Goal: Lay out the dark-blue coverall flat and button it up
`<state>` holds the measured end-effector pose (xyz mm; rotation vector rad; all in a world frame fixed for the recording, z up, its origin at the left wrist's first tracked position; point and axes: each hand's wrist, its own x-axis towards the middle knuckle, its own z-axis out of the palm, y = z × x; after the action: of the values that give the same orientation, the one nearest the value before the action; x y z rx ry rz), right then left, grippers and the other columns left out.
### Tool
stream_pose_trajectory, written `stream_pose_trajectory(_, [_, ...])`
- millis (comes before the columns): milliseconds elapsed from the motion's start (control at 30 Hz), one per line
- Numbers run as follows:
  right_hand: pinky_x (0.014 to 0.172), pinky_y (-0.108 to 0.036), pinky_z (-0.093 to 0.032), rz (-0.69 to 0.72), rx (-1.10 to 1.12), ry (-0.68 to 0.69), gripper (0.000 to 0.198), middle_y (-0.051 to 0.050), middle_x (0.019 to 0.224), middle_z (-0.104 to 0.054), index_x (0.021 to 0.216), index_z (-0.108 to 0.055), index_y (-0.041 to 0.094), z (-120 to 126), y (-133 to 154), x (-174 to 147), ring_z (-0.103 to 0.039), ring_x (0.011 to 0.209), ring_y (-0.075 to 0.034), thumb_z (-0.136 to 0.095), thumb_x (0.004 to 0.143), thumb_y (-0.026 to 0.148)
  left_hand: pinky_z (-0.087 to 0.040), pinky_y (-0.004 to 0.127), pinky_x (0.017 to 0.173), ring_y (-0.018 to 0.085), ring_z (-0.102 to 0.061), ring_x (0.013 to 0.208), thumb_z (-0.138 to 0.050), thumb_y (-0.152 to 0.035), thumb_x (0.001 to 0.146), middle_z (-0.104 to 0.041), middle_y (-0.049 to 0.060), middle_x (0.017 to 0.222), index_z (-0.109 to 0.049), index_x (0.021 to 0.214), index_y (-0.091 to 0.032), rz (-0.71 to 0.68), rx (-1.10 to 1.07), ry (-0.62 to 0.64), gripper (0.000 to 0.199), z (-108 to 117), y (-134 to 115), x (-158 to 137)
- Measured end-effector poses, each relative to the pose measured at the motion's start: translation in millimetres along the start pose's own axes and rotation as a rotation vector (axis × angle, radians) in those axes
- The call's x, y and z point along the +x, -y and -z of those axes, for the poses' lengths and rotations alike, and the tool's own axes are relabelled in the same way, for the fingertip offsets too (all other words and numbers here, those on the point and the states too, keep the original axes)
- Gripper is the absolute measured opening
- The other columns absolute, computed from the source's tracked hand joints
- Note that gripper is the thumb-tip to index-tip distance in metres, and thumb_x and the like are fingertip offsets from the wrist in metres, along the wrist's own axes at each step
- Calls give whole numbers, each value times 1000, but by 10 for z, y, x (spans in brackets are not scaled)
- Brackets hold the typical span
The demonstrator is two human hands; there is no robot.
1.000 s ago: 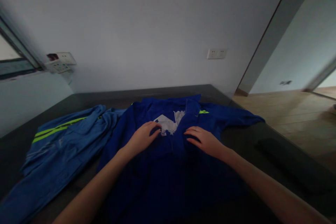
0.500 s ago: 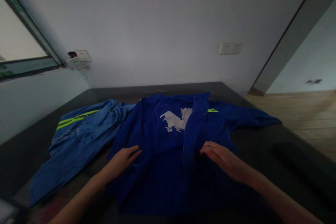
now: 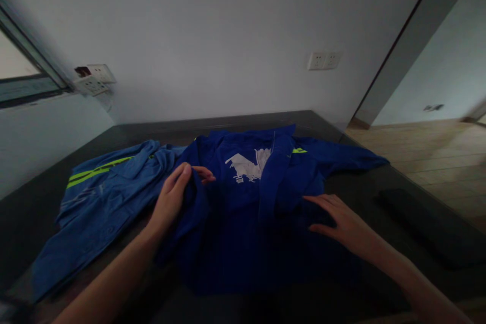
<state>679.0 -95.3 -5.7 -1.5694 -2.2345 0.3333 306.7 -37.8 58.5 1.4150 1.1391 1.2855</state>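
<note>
My left hand [image 3: 175, 193] pinches the blue jacket [image 3: 243, 207]; my spread right hand [image 3: 337, 220], perhaps touching it, should press lightly to prevent creases.

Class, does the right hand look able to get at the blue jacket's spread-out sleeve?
Probably yes: the right hand is open, with no cloth visibly pinched, and the sleeve stretches across the table beyond it, with nothing seen lying on top.
</note>
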Motion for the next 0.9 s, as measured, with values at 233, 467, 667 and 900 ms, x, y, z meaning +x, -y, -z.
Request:
stream_pose_trajectory(233, [90, -43, -47, 217, -130, -121, 28, -9, 109, -62, 106, -67, 24, -168, 500, -17, -56, 105, -26, -64, 84, 40, -41, 23, 63, 12, -51, 65, -44, -36, 92, -55, 1, 67, -49, 69, -19, -428, 264, 1122, 29, -952, 273, -545])
stream_pose_trajectory(467, [79, -49, -50, 161, -386, -5, 39, -15, 113, -63, 115, -64, 21, -449, 398, -46, -59, 100, -33, -70, 77, 27, -34, 38, 104, 20, -56, 103, -43, -50, 92, -63, 9, 107, -52, 108, -21, -608, 500, 999, 34, -662, 312, -675])
stream_pose_trajectory(667, [83, -46, -51, 44, -125, -16, 26, -10, 106, -66, 110, -64, 21, -366, 188, 33, -63, 96, -28, -48, 89, 23, -33, 50, 106, 33, -40, 125, -67, -64, 68, -45, 15, 136, -37, 138, -24, -270, 839, 786, 86, -220, 300, -732])
stream_pose_trajectory(900, [73, -34, -52, -249, 479, -228, 26, -4, 90, -69, 89, -66, 23, 259, 195, 165, -65, 82, -22, -57, 83, 46, -40, 46, 97, 24, -55, 101, -52, -23, 87, -62, 7, 104, -62, 106, -23, -131, 969, 739, 21, -174, 559, -715])
